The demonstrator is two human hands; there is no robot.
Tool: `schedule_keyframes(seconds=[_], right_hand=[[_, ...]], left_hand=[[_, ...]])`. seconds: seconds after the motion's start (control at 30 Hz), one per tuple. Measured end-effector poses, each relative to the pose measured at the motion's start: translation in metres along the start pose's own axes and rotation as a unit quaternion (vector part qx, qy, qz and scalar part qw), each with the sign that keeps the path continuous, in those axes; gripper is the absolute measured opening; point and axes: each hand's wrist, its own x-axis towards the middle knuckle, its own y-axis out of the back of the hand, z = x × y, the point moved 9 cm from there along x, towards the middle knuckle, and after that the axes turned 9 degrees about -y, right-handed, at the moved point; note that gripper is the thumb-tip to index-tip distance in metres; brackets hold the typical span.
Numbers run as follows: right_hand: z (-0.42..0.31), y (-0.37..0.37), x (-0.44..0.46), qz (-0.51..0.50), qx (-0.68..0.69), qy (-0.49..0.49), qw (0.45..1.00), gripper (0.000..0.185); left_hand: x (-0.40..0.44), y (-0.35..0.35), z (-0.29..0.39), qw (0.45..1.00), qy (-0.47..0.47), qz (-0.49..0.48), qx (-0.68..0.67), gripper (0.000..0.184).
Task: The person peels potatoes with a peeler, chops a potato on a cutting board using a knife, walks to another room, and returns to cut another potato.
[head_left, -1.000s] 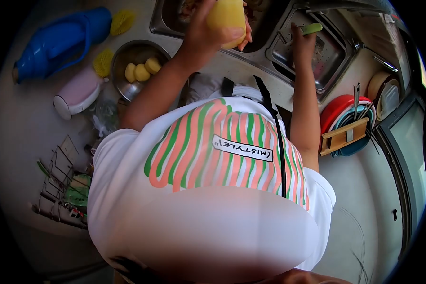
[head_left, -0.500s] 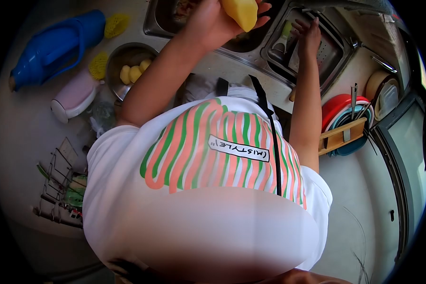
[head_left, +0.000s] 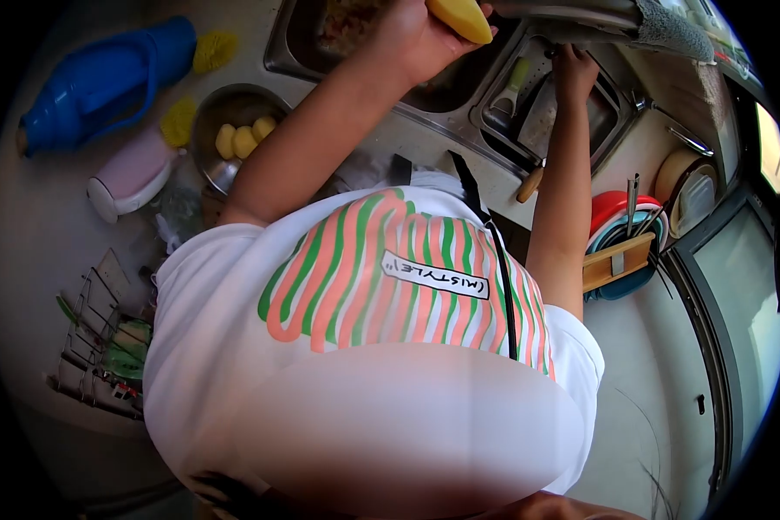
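My left hand [head_left: 420, 42] is closed around a peeled yellow potato [head_left: 461, 19] over the sink basin [head_left: 455, 95]. At the far side of the steel drain tray [head_left: 605, 130], my right hand [head_left: 574, 71] has its fingers curled in, close below the tap's metal spout [head_left: 572, 12]. Whatever those fingers grip, if anything, is hidden. A peeler [head_left: 513, 85] with a green handle lies in the tray, left of my right hand. Beside it rests a knife with a broad blade [head_left: 542, 120] and a wooden handle [head_left: 530, 185], which points toward me.
Several peeled potatoes [head_left: 244, 139] sit in a steel bowl [head_left: 208, 117] on the left. Beyond it lie a blue thermos flask [head_left: 104, 87] and a pink-and-white kettle [head_left: 134, 178]. Peelings [head_left: 347, 24] fill part of the left basin. Stacked basins [head_left: 611, 208] and a wooden slicer [head_left: 620, 262] stand at right.
My right hand has gone from spread fingers to curled ones. My left hand, still holding the potato, has shifted right and slightly nearer. The wooden knife handle shows more fully.
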Motion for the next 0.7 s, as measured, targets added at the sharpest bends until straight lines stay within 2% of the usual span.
schedule_keyframes(seconds=[0.17, 0.33, 0.4, 0.43, 0.47, 0.53, 0.6, 0.67, 0.7], right_hand=[[-0.013, 0.005, -0.019, -0.026, 0.05, -0.01, 0.998, 0.029], [-0.006, 0.004, -0.019, -0.044, 0.131, -0.063, 0.988, 0.027], [-0.006, 0.004, -0.023, -0.044, 0.132, -0.067, 0.988, 0.026], [-0.008, 0.004, -0.025, -0.043, 0.136, -0.053, 0.988, 0.024], [-0.004, 0.001, -0.029, -0.029, 0.183, -0.072, 0.98, 0.024], [0.01, -0.006, -0.03, -0.076, 0.229, -0.105, 0.965, 0.023], [0.019, -0.012, -0.034, -0.126, 0.317, -0.153, 0.928, 0.023], [0.017, -0.015, -0.037, -0.145, 0.322, -0.177, 0.919, 0.025], [0.016, -0.018, -0.039, -0.162, 0.322, -0.186, 0.914, 0.026]], left_hand=[[0.004, 0.007, -0.005, 0.999, 0.021, 0.004, -0.025, 0.04], [0.016, 0.015, -0.013, 0.997, 0.042, 0.017, -0.058, 0.038], [0.042, 0.046, -0.025, 0.995, 0.037, -0.015, -0.094, 0.036], [0.039, 0.035, -0.018, 0.993, 0.03, -0.032, -0.11, 0.036], [0.032, 0.049, -0.013, 0.998, 0.01, 0.063, 0.022, 0.04], [0.054, 0.056, -0.022, 0.998, 0.05, -0.008, -0.038, 0.037], [0.057, 0.055, -0.021, 0.997, 0.039, 0.01, 0.06, 0.047], [0.048, 0.041, -0.015, 0.997, 0.004, 0.013, 0.074, 0.043], [0.052, 0.041, -0.017, 0.998, 0.021, -0.012, 0.061, 0.043]])
